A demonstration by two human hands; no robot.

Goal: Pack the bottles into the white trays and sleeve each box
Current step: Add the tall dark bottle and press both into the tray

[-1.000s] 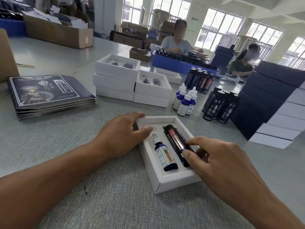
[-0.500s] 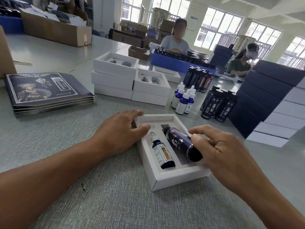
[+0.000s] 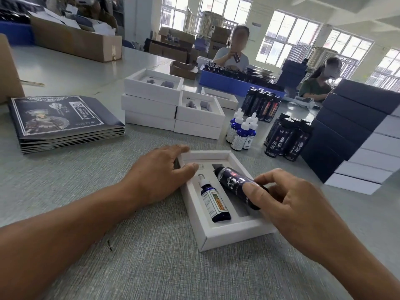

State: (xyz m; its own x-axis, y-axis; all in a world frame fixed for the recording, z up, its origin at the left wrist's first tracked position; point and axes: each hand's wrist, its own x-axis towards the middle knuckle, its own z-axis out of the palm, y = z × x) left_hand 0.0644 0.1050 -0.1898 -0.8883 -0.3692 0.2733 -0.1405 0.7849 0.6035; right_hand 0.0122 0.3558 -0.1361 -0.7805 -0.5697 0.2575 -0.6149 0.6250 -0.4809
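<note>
A white tray (image 3: 218, 237) is lying on the grey table (image 3: 151, 267), right in front of the person. The left hand (image 3: 158, 180) is resting on the tray's left edge, with its fingers mostly straight and loose, and the thumb is touching the tray's inside. The hand is not grabbing anything. A little blue dropper bottle (image 3: 213, 201) with a white top is lying flat in the left slot of the tray. The right hand (image 3: 290, 204) is pinching a big dark bottle (image 3: 234, 184) between its thumb and curled fingers. That bottle is sitting over the right slot, tilted, with its near end lifted up by the hand and its far end pointing down into the slot. Behind the tray, more small blue bottles (image 3: 241, 131) are standing together, and a bunch of dark bottles (image 3: 287, 138) is standing just beside them on the right. Farther back, stacks of empty white trays (image 3: 173, 105) are sitting on the table. A pile of flat dark sleeves (image 3: 62, 121) is lying on the left. On the right, finished boxes (image 3: 357, 135) are stacked high, dark blue with white ends showing. Two other people are sitting at the far side of the table, by the big windows.
</note>
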